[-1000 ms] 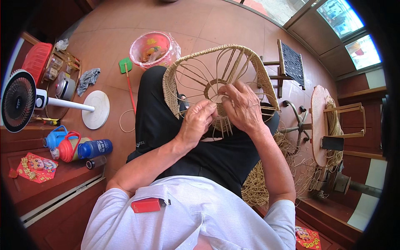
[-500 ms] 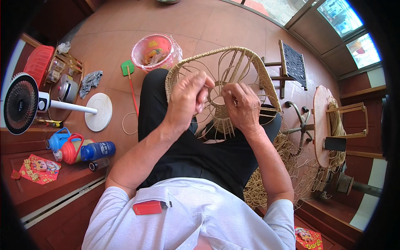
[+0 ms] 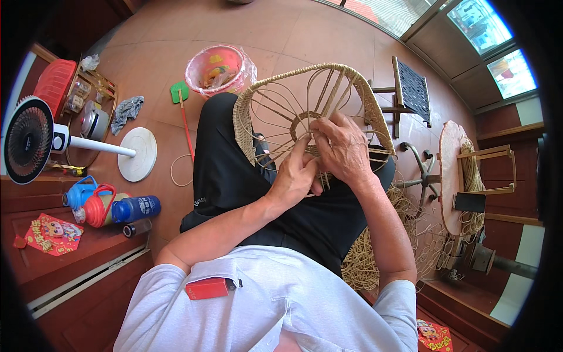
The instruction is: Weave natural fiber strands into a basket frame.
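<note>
A tan woven cord piece (image 3: 246, 120), with a braided oval rim, open spokes of cord and a small inner ring, rests on my dark-trousered legs. My left hand (image 3: 299, 167) is at the lower middle of the piece, its fingers closed on the strands by the ring. My right hand (image 3: 340, 146) sits just above and right of it, fingers bent and pinched on strands near the ring. Both hands nearly touch, and their fingertips partly hide the cords that they hold.
A pink bucket (image 3: 214, 67), green swatter (image 3: 179, 91), white standing fan (image 3: 136, 155) and several bottles (image 3: 135, 208) lie leftward. A dark woven stool (image 3: 410, 94), wheeled base (image 3: 428, 179), round board (image 3: 448, 176) and loose cord heap (image 3: 372, 258) stand on the right.
My left hand rose away from the ring half a second ago and is now back down beside the right, lower and further right. My right hand has shifted slightly, staying at the ring.
</note>
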Action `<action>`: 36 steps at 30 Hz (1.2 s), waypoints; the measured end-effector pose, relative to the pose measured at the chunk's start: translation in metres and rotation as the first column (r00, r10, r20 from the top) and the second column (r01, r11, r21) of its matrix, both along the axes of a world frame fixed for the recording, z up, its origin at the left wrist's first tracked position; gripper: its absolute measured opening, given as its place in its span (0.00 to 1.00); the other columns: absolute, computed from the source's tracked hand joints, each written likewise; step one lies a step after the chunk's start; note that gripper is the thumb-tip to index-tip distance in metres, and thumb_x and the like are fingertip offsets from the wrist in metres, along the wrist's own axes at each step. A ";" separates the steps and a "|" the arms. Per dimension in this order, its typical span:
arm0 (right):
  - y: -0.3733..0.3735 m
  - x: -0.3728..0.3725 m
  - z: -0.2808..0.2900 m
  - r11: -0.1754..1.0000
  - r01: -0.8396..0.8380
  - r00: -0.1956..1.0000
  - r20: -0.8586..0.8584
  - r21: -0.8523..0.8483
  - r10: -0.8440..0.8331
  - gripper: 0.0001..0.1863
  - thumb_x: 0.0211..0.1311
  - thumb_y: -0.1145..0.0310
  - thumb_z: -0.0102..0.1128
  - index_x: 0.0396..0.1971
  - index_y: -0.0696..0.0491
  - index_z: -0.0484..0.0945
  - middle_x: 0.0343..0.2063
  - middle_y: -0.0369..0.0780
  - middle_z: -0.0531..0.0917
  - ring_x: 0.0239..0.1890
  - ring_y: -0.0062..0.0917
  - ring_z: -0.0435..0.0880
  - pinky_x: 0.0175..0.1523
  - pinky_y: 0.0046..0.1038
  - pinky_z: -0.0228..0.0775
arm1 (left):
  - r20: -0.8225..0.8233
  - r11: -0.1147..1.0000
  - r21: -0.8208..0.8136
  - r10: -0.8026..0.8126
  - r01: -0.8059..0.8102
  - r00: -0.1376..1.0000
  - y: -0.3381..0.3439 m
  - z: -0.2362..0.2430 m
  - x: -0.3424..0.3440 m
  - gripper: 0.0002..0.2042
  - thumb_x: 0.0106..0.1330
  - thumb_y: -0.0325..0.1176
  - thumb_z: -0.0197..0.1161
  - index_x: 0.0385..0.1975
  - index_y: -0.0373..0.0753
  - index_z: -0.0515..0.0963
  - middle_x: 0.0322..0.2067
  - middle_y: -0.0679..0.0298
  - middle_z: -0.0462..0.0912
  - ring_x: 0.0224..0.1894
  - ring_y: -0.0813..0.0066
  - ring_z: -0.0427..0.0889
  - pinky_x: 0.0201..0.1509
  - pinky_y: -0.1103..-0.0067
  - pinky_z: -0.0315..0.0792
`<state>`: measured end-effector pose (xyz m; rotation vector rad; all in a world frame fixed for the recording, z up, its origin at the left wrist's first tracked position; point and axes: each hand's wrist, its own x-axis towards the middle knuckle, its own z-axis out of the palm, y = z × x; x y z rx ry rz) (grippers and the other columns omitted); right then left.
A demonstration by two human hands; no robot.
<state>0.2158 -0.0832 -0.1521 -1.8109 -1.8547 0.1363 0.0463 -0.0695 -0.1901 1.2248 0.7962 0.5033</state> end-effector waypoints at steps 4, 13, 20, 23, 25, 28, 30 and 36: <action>-0.001 0.000 0.002 1.000 -0.002 1.000 0.001 -0.025 0.002 0.10 0.68 0.67 0.64 0.44 0.48 0.89 0.39 0.42 0.84 0.47 0.44 0.87 0.54 0.47 0.80 | 0.166 0.962 -0.237 0.177 -0.134 0.970 -0.008 -0.014 0.016 0.21 0.86 0.35 0.53 0.71 0.31 0.71 0.32 0.62 0.85 0.20 0.78 0.80 0.26 0.80 0.77; -0.004 -0.001 0.002 1.000 0.010 1.000 0.013 0.000 -0.010 0.09 0.68 0.64 0.66 0.44 0.47 0.88 0.39 0.41 0.83 0.46 0.42 0.86 0.53 0.45 0.78 | 0.276 0.962 -0.272 0.072 0.006 0.959 0.029 -0.004 -0.028 0.16 0.87 0.43 0.59 0.33 0.44 0.78 0.19 0.81 0.63 0.16 0.92 0.58 0.19 0.86 0.59; 0.001 -0.008 -0.012 0.992 0.038 0.999 0.005 0.124 -0.039 0.08 0.67 0.61 0.75 0.40 0.47 0.89 0.35 0.39 0.82 0.43 0.39 0.86 0.51 0.44 0.76 | -0.095 0.756 0.652 0.165 -0.064 0.982 0.082 0.017 -0.028 0.12 0.81 0.39 0.67 0.35 0.39 0.82 0.21 0.73 0.75 0.22 0.86 0.73 0.25 0.80 0.67; 0.003 -0.010 -0.014 0.986 0.055 0.998 0.015 0.156 -0.058 0.07 0.67 0.61 0.75 0.38 0.48 0.89 0.34 0.39 0.82 0.42 0.39 0.85 0.50 0.44 0.76 | -0.046 0.457 0.884 0.287 -0.094 0.957 0.089 0.014 -0.022 0.11 0.78 0.37 0.70 0.36 0.37 0.81 0.23 0.69 0.76 0.25 0.84 0.74 0.29 0.77 0.70; 0.003 -0.010 -0.016 0.983 0.066 0.997 0.026 0.169 -0.072 0.08 0.68 0.61 0.75 0.38 0.49 0.89 0.33 0.40 0.82 0.41 0.39 0.85 0.50 0.43 0.75 | 0.000 0.566 0.786 0.402 -0.249 0.916 0.087 0.022 -0.020 0.12 0.79 0.40 0.71 0.36 0.38 0.82 0.23 0.63 0.82 0.25 0.71 0.82 0.33 0.72 0.76; 0.004 -0.014 -0.018 0.978 0.105 0.994 0.008 0.182 -0.108 0.07 0.67 0.61 0.74 0.35 0.47 0.89 0.34 0.38 0.83 0.41 0.39 0.86 0.50 0.45 0.75 | 0.087 0.754 0.512 0.431 -0.412 0.898 0.083 -0.001 -0.031 0.15 0.81 0.40 0.70 0.35 0.36 0.81 0.22 0.67 0.81 0.26 0.77 0.82 0.32 0.72 0.76; 0.004 -0.014 -0.019 0.974 0.129 0.991 0.016 0.184 -0.134 0.08 0.67 0.60 0.74 0.34 0.48 0.88 0.33 0.39 0.83 0.40 0.40 0.85 0.49 0.45 0.74 | 0.059 0.849 0.378 0.375 -0.369 0.925 0.077 -0.012 -0.032 0.13 0.83 0.39 0.68 0.45 0.32 0.82 0.31 0.65 0.84 0.28 0.82 0.81 0.30 0.76 0.76; 0.007 -0.017 -0.021 0.967 0.112 0.993 0.014 0.228 -0.118 0.07 0.67 0.61 0.74 0.33 0.48 0.88 0.32 0.39 0.82 0.39 0.41 0.85 0.47 0.45 0.73 | 0.354 0.968 -0.168 0.235 -0.186 0.905 0.079 0.007 -0.005 0.25 0.81 0.28 0.63 0.73 0.25 0.69 0.57 0.50 0.83 0.31 0.81 0.82 0.30 0.85 0.78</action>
